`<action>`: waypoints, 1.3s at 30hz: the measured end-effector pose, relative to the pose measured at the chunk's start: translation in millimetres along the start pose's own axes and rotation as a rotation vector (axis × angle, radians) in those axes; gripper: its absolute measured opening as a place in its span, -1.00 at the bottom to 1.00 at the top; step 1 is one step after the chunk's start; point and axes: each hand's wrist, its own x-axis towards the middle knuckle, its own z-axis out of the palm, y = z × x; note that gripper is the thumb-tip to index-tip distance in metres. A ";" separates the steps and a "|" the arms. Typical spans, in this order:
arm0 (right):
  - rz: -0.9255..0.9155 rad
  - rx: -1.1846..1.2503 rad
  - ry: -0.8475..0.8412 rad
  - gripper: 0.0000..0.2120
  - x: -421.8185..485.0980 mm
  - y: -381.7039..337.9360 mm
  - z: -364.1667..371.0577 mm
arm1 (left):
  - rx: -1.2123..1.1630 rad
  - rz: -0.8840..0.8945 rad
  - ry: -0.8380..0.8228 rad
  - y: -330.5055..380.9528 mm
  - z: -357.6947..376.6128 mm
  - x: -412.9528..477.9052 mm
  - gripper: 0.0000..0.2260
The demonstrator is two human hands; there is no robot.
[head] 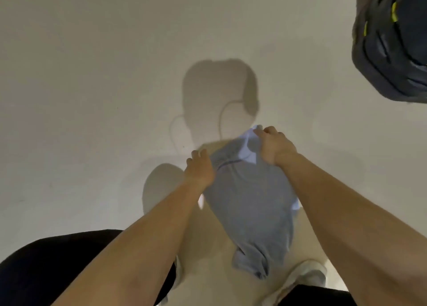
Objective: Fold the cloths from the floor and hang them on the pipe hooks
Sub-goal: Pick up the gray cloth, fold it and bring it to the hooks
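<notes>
Bare indoor room, kind uncertain, plain pale surface (92, 86) with no markings, wall or floor unclear, person's shadow (217, 93) cast on it by indoor light, dark padded bag (390, 44) with yellow-green accents at upper right, white shoe (309, 273) on cream floor (208, 248).

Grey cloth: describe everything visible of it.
The grey cloth is a pale grey-blue, soft-looking fabric with a dark seam line near its top and a lighter face showing at the upper fold. It is held up and hangs lengthwise, its lower end bunched into folds near a white shoe. The left hand grips its upper left edge and the right hand grips its top right corner. Whether the lower end touches the floor cannot be told.
</notes>
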 end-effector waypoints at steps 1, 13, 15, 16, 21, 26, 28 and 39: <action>-0.029 -0.018 0.002 -0.37 25.3 4.8 13.3 | -0.011 -0.026 0.011 -4.7 15.3 18.8 -0.46; -0.034 -0.240 0.112 -0.64 83.4 28.1 68.2 | 0.022 -0.014 0.131 -30.7 64.8 62.3 -0.77; -0.006 -0.090 0.068 -0.70 55.0 31.4 53.1 | 0.003 0.025 0.136 -23.4 41.3 43.7 -0.82; -0.008 0.002 0.074 -0.73 38.6 34.2 42.3 | -0.024 0.052 0.141 -19.5 27.1 31.7 -0.83; 0.029 0.324 0.161 -0.86 -75.0 44.8 -46.0 | -0.121 0.113 0.146 12.0 -66.2 -62.5 -0.94; 0.037 0.389 0.187 -0.85 -223.9 34.9 -151.4 | -0.217 0.231 0.135 56.0 -174.6 -186.7 -0.85; 0.051 0.449 0.201 -0.79 -291.2 23.1 -195.0 | -0.209 0.272 0.146 73.9 -223.4 -245.6 -0.86; -0.128 0.441 0.458 -0.76 -579.6 -95.5 -422.5 | -0.231 0.538 0.182 181.4 -435.8 -528.7 -0.65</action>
